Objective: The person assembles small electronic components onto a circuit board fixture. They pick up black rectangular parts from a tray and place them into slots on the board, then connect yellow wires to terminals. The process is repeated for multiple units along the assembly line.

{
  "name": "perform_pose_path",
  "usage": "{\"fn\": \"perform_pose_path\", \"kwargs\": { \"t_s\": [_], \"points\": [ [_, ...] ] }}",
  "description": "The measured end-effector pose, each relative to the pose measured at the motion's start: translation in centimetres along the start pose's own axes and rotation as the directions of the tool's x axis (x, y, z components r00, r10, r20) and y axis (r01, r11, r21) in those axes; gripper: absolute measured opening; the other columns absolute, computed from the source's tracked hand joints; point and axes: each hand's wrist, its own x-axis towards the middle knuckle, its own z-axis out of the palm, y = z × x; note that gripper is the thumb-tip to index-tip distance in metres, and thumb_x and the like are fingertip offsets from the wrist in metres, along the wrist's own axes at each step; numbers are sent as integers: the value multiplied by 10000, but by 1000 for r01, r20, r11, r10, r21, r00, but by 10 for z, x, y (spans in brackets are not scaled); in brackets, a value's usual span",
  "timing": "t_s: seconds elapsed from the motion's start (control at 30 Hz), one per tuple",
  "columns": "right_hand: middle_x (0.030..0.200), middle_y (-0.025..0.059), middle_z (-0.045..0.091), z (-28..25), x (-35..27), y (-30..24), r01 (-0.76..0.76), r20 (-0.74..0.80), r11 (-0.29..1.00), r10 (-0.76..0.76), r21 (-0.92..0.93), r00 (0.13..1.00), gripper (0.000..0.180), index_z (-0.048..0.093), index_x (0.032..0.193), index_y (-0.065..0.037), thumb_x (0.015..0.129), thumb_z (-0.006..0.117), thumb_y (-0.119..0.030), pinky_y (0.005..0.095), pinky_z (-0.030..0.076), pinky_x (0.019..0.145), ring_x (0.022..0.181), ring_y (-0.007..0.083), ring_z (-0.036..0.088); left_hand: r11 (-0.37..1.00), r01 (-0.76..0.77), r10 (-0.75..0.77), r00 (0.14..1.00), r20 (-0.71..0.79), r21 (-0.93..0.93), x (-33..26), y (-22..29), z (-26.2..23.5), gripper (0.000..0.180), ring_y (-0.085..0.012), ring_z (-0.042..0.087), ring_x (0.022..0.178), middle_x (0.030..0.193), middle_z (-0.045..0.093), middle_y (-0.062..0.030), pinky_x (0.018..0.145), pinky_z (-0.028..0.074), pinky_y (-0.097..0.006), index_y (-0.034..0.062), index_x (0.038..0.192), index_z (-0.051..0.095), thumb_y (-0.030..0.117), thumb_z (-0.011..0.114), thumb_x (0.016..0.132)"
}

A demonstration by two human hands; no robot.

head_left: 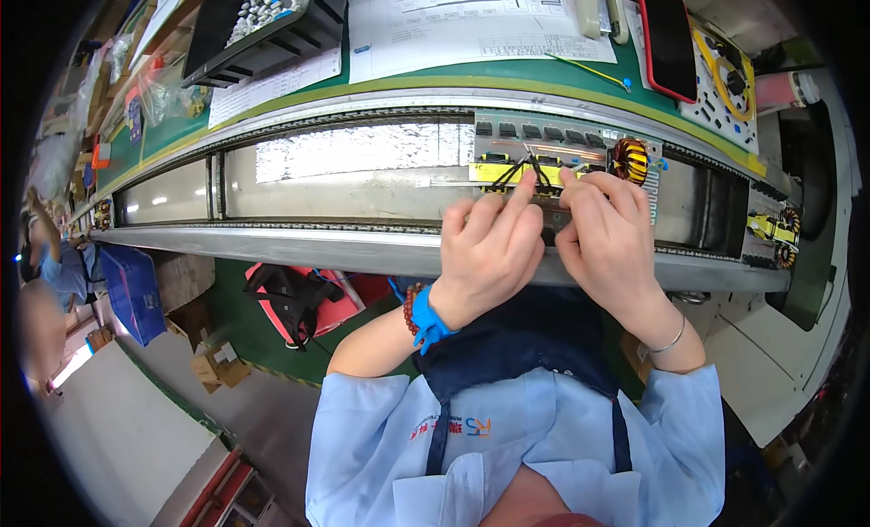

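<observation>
A green circuit board (594, 133) lies in the metal conveyor track in front of me. It bears a row of dark blocks, a yellow-wrapped component (495, 172) with thin black leads (517, 172), and a black-and-yellow wound coil (631, 161) at its right. My left hand (494, 241) is over the board's near side, its index fingertip at the black leads and its other fingers bent. Close beside it, my right hand (609, 237) has its index fingertip by the yellow component, fingers curled. Whatever either hand grips is hidden beneath the fingers.
Another board with a coil (775, 228) sits at the track's right end. Beyond the track are a black bin of small white parts (272, 38), printed sheets (453, 29), a red-edged phone (669, 42) and a yellow wire (589, 69). A blue crate (134, 291) stands left.
</observation>
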Motion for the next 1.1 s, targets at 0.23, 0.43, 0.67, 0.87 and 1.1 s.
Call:
{"fn": "perform_pose_path", "kwargs": {
  "t_s": [0.23,0.43,0.67,0.87,1.1],
  "points": [
    [998,85,646,-1,-11,2,-44,-28,999,44,-6,999,355,583,988,-6,635,612,-2,368,417,855,960,234,583,999,-40,40,999,15,4,0,6,4,221,-164,535,782,1153,649,-108,732,393,-299,82,877,586,133,628,666],
    [1068,32,648,-22,-14,22,-71,-52,994,75,81,996,371,617,1020,-66,656,646,0,389,360,922,993,215,569,990,-1,5,1000,28,-141,9,9,-4,269,-203,570,817,1184,647,-95,745,394,-328,63,905,604,36,645,641],
    [993,-23,641,-29,-43,51,-145,-91,983,135,-110,987,326,684,979,-113,659,690,-52,348,387,854,913,191,558,961,-71,106,988,116,-268,27,35,13,307,-232,578,1034,1244,603,-83,859,398,-354,74,990,592,59,664,692],
    [1022,9,656,-29,-48,60,-100,-109,995,97,-25,989,302,680,958,-61,658,674,-35,362,431,842,935,199,587,979,-146,160,983,87,-143,31,31,18,332,-188,577,971,1156,637,-38,820,395,-329,81,1044,622,92,705,722],
    [1018,30,661,-31,-55,70,-86,-91,996,87,15,992,262,677,949,-27,688,677,-34,352,458,812,926,201,601,926,-254,321,918,231,-281,70,23,20,250,-222,518,797,918,581,-61,750,399,-362,37,891,609,115,625,653]
  ]
}}
